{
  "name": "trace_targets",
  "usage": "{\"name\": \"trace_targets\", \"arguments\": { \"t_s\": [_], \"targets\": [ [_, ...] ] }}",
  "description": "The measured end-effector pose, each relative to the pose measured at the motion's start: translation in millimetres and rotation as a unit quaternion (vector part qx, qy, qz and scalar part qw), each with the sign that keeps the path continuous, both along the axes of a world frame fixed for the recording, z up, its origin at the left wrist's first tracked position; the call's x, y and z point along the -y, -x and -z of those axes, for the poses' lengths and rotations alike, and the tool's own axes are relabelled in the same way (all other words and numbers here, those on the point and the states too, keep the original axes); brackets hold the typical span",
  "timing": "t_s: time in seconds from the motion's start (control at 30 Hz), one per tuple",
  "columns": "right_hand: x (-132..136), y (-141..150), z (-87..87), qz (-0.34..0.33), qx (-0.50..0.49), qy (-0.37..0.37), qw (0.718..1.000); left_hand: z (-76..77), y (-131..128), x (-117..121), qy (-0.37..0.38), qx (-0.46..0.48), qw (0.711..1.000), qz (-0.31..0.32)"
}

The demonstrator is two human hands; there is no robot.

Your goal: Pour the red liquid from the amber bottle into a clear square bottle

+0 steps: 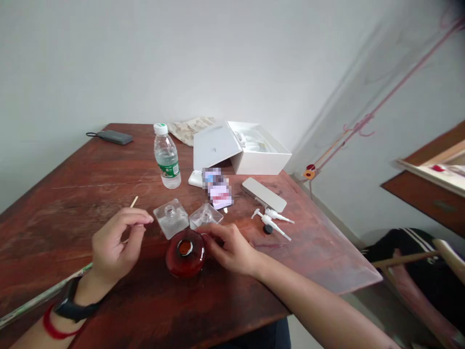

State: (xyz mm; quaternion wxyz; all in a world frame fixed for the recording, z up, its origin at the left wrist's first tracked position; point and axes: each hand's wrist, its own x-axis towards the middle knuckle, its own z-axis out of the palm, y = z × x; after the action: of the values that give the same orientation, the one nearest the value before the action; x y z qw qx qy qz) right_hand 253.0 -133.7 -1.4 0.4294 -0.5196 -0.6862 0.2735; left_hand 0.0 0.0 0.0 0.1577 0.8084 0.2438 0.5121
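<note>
My left hand (118, 240) hovers left of the bottles, thumb and fingertips pinched together. Whatever is between them is too small to make out. A thin wooden stick (134, 200) shows its tip behind that hand. With fingers closed at its right side, my right hand (228, 247) grips a round, dark red glass bottle (179, 264) with an uncapped neck. Just beyond it are two clear square glass bottles, the left one (170, 220) holding some clear liquid and the right one (203, 215) partly hidden by my right hand.
White pump heads (271, 223) and a black cap (268, 229) lie right, near a grey case (264, 195). A phone (218, 189), a water bottle (167, 160) and an open white box (261, 162) stand farther back. A long green-and-white strip (45, 295) lies left. Another person sits beyond the table's right edge.
</note>
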Motion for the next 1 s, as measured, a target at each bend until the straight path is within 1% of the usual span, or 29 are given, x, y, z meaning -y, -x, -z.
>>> {"name": "trace_targets", "arguments": {
  "t_s": [0.17, 0.3, 0.5, 0.6, 0.7, 0.9, 1.0],
  "targets": [
    [-0.7, -0.6, 0.5, 0.004, -0.002, 0.001, 1.000, 3.8, -4.1, -0.1, -0.003, -0.009, 1.000, 0.005],
    [-0.9, -1.1, 2.3, 0.004, 0.007, 0.007, 1.000, 8.0, -3.7, -4.3, 0.019, -0.030, 0.999, 0.005],
    [-0.8, -1.5, 6.6, 0.026, 0.021, 0.008, 0.999, 13.8, -6.0, -7.3, 0.052, -0.051, 0.997, 0.013],
    [-0.7, -2.2, 6.7, 0.024, 0.033, 0.015, 0.999, 16.2, -8.7, -8.6, 0.067, -0.079, 0.995, 0.008],
    [-0.5, -2.3, 5.5, 0.024, 0.042, 0.014, 0.999, 19.4, -10.3, -10.4, 0.094, -0.099, 0.991, 0.004],
    [0.0, -1.8, 4.8, 0.029, 0.046, 0.010, 0.998, 25.3, -10.9, -12.7, 0.177, -0.106, 0.978, 0.009],
    [0.4, -1.9, 4.8, 0.031, 0.043, 0.015, 0.998, 25.6, -11.2, -12.4, 0.192, -0.116, 0.974, 0.008]
  ]
}}
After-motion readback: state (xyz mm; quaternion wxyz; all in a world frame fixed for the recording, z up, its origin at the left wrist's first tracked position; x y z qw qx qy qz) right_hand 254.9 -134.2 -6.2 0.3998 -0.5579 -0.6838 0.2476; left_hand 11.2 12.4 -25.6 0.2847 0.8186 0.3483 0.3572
